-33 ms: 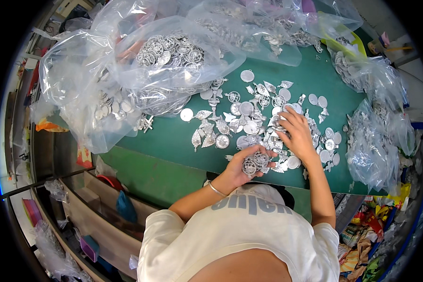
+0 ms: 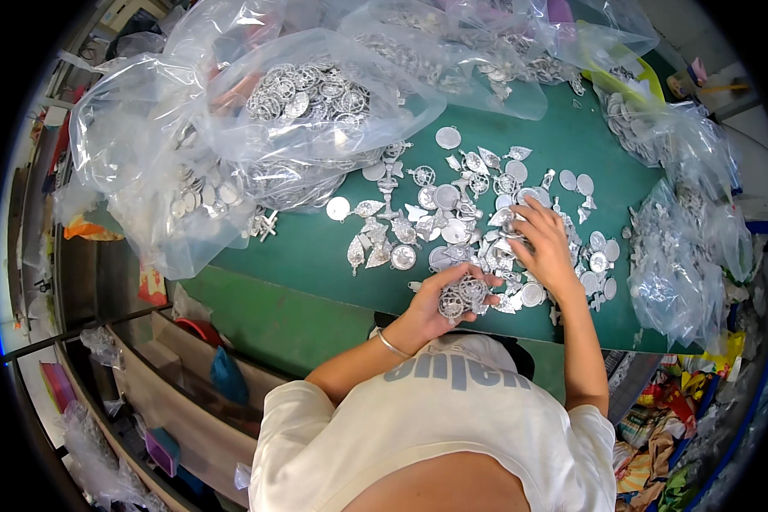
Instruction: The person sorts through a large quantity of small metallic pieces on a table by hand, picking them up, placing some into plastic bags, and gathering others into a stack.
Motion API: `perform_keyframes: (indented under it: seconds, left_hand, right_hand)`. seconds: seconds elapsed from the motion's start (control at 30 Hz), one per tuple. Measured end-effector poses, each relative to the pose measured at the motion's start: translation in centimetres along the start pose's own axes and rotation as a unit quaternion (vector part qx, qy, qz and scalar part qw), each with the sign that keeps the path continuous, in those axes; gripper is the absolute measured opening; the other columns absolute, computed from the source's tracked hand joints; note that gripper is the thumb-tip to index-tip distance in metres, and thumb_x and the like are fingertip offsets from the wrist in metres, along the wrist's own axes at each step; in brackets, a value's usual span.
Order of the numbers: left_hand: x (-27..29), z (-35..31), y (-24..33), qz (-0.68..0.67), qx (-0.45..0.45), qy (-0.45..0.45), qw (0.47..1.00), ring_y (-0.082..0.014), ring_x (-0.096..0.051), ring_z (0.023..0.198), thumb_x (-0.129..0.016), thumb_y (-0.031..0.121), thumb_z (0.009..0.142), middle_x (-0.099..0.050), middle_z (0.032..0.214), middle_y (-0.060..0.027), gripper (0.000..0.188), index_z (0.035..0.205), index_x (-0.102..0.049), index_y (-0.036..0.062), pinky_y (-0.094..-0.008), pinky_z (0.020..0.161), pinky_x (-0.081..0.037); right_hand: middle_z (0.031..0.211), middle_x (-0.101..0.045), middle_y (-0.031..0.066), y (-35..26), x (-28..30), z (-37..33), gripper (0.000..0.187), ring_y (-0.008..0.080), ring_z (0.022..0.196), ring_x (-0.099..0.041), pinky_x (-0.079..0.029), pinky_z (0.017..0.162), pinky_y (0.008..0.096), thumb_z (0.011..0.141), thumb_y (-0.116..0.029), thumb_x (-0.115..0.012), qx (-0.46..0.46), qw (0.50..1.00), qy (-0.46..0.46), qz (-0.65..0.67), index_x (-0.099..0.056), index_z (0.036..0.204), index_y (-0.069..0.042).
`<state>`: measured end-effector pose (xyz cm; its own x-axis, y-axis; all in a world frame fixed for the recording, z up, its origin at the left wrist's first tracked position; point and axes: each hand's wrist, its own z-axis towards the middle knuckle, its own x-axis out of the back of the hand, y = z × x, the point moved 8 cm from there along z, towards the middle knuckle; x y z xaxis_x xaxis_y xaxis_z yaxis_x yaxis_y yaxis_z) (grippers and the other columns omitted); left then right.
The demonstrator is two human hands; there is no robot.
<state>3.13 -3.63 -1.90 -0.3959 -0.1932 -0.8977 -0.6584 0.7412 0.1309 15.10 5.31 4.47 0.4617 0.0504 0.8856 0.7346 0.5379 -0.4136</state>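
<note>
My left hand is near the table's front edge, palm up. Its fingers curl around a small bunch of silver openwork round pendants. To the right, my right hand reaches over a loose spread of silver metal pendants. Its fingers are bent but apart, with the tips touching pieces at the right of the pile; I see nothing clearly gripped in them. Flat discs, leaf shapes, wheel-like rings and crosses are mixed in the pile. Some pieces under the right hand are hidden.
The green table carries a large clear plastic bag of round pendants at the left. More filled bags line the back, and another bag lies at the right edge. Open drawers stand lower left; crumpled wrappers fill the lower right.
My right hand has shifted slightly to the right and nearer to me over the pile. The left hand and its pendants look the same.
</note>
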Motion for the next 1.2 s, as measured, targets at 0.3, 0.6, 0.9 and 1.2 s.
perform_keyframes:
  seconds: [0.3,0.6,0.9,1.2]
  left_hand:
    - [-0.2,-0.2,-0.6,0.044,0.006,-0.011,0.999,-0.0224,-0.058,0.088,-0.052,0.02,0.09,-0.056,0.1,-0.0119,0.018,0.103,-0.056,0.0074,-0.0206,0.044,-0.045]
    - [0.8,-1.0,-0.2,0.08,-0.001,0.029,0.996,-0.0194,-0.058,0.084,-0.058,0.019,0.088,-0.057,0.095,-0.0094,0.015,0.095,-0.057,0.0053,-0.02,0.042,-0.044]
    - [0.0,-0.8,-1.0,0.087,0.008,0.003,0.996,-0.0171,-0.059,0.085,-0.059,0.02,0.087,-0.057,0.097,-0.0068,0.015,0.098,-0.057,0.0094,-0.0185,0.043,-0.042]
    - [0.9,0.3,-1.0,0.092,0.035,0.062,0.993,-0.0188,-0.06,0.086,-0.055,0.018,0.09,-0.058,0.098,-0.0067,0.016,0.103,-0.052,0.0087,-0.0197,0.046,-0.043]
  right_hand:
    - [0.099,-0.058,0.0104,-1.6,1.7,2.1,0.022,0.0288,0.102,-0.051,-0.037,0.086,0.0383,0.071,-0.009,-0.066,-0.079,0.992,0.079,0.052,-0.06,0.091,-0.003]
    - [0.076,-0.058,0.0119,-2.4,-2.1,3.4,0.02,0.029,0.082,-0.055,-0.042,0.073,0.039,0.071,-0.018,-0.07,-0.079,0.986,-0.112,0.094,-0.059,0.076,-0.002]
    - [0.072,-0.06,0.0195,-1.7,-5.1,6.4,0.019,0.0323,0.072,-0.06,-0.046,0.065,0.0409,0.068,-0.016,-0.069,-0.189,0.982,-0.014,0.001,-0.056,0.069,-0.002]
    - [0.066,-0.061,0.0183,0.7,0.8,1.7,0.017,0.0334,0.062,-0.062,-0.048,0.054,0.0431,0.082,-0.016,-0.058,-0.119,0.99,-0.064,0.03,-0.055,0.082,0.0]
